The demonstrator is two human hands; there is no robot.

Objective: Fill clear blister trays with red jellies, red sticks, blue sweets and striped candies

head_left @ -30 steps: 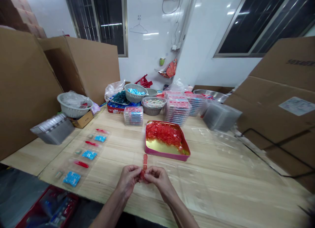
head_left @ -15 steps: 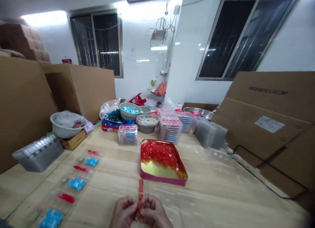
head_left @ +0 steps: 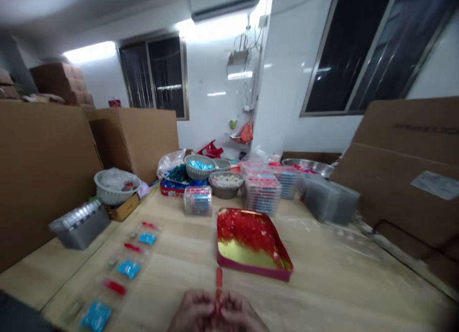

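Evidently we had the red strip (head_left: 219, 278) pinched at its near end, fingers (head_left: 203, 310) of left hand (head_left: 191, 312) and right hand (head_left: 244, 314) closed, equally near; its long axis ran forward, toward the tin (head_left: 254, 271).

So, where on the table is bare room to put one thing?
Bare-looking wood lies between the blue packets, the red tin and the small case stack. Right of the tin, clear plastic makes room uncertain. Crowded: behind the tin, with baskets and stacked cases, and where the left hand and right hand hold the red strip.
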